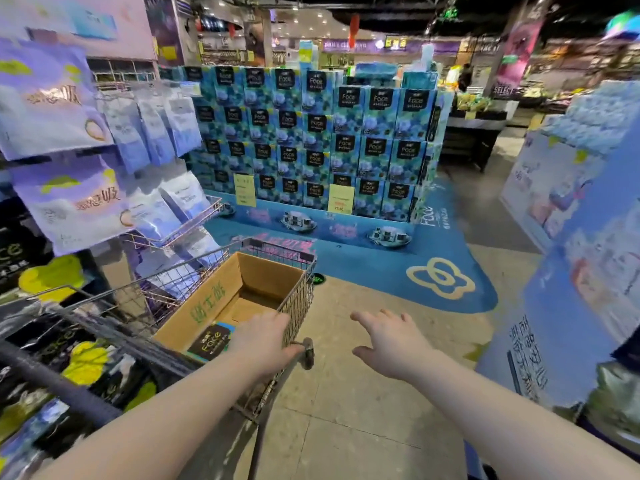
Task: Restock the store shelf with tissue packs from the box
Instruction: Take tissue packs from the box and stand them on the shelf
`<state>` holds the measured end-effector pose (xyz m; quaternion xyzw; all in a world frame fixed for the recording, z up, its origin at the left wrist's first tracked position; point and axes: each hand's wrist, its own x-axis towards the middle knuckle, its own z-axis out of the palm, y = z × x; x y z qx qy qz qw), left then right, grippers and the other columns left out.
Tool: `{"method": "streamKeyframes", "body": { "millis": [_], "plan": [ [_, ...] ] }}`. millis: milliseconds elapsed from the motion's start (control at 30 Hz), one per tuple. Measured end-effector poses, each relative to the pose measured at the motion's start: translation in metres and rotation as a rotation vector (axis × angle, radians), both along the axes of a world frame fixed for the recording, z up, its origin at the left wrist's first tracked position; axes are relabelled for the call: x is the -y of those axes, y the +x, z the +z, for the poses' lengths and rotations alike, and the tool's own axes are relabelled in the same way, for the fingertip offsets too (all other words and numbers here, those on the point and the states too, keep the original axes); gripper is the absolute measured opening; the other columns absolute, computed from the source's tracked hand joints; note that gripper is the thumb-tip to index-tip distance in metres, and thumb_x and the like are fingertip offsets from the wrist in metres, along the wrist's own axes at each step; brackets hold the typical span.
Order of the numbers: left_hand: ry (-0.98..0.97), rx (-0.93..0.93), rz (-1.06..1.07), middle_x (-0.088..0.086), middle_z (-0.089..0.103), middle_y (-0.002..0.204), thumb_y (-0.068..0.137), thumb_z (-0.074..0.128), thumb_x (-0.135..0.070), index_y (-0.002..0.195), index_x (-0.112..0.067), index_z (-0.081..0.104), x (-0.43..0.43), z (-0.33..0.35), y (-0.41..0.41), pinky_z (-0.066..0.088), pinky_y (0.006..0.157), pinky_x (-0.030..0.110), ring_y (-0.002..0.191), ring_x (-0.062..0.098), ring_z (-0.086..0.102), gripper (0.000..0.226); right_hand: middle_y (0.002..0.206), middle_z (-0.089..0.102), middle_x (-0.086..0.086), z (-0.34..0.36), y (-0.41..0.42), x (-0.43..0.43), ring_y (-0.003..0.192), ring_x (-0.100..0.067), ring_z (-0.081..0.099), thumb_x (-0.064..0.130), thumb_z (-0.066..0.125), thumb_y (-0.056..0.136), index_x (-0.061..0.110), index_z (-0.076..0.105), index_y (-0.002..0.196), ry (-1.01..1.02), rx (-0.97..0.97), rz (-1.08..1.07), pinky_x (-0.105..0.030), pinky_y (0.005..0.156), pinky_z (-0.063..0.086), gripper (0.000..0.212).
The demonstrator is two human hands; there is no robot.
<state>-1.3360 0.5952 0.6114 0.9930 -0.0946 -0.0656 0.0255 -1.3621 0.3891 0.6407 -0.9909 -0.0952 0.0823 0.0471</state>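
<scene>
- One wire cart (302, 289) stands in the store aisle and serves as the landmark here.
- One open cardboard box (207, 306) sits inside the cart and fills most of its basket.
- One dark tissue pack (212, 341) with a teal edge lies flat at the near end of the box. No other pack shows in the box, and bare cardboard shows at the bottom beyond it.
- Two bare hands are in view.
- The left hand (265, 341) is at the cart's near right corner, just beside the pack, with its thumb along the top rail. Its fingers dip out of sight inside the cart, so I cannot tell whether its grip closes on anything.
- The right hand (391, 344) hangs in the air to the right of the cart, over the bare floor (346, 427). Its grip is spread, palm down, and it holds nothing.
- Beyond the cart stands one stacked display (311, 140) of blue tissue packs, four rows high, with two yellow price cards (244, 194) on its lowest row.
- One blue floor mat (381, 271) lies between the cart and that display.
- Left of the cart hang pale purple bags (52, 98) above one wire tray (187, 225). They are too blurred to count.
- Dark packs with yellow patches (86, 362) sit low on the shelf left of the cart.
</scene>
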Motion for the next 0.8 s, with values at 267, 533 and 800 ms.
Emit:
{"method": "streamKeyframes", "body": {
  "millis": [267, 533, 800],
  "plan": [
    [-0.078, -0.064, 0.038, 0.001, 0.053, 0.124, 0.083, 0.049, -0.063, 0.127, -0.023, 0.048, -0.020, -0.037, 0.130, 0.046, 0.092, 0.039, 0.115, 0.024, 0.053, 0.060, 0.147, 0.042, 0.000, -0.020, 0.141, -0.025, 0.137, -0.025, 0.034, 0.042, 0.052, 0.091, 0.029, 0.030, 0.143, -0.054, -0.042, 0.037, -0.047, 0.113, 0.024, 0.058],
    [-0.128, -0.246, 0.274, 0.003, 0.050, 0.127, 0.087, 0.046, -0.061, 0.124, -0.021, 0.048, -0.109, -0.080, 0.209, 0.044, 0.095, 0.041, 0.118, 0.024, 0.049, 0.055, 0.148, 0.041, 0.003, -0.046, 0.280, -0.102, 0.138, -0.022, 0.034, 0.041, 0.052, 0.091, 0.031, 0.030, 0.144, -0.091, -0.184, 0.207, -0.044, 0.113, 0.027, 0.058],
    [-0.253, -0.345, 0.622, 0.001, 0.043, 0.137, 0.087, 0.047, -0.059, 0.137, -0.023, 0.038, -0.182, -0.128, 0.216, 0.042, 0.101, 0.038, 0.126, 0.024, 0.044, 0.063, 0.147, 0.041, -0.002, -0.111, 0.367, -0.186, 0.139, -0.026, 0.031, 0.037, 0.052, 0.092, 0.026, 0.029, 0.144, -0.164, -0.379, 0.454, -0.049, 0.113, 0.024, 0.058]
  ]
}}
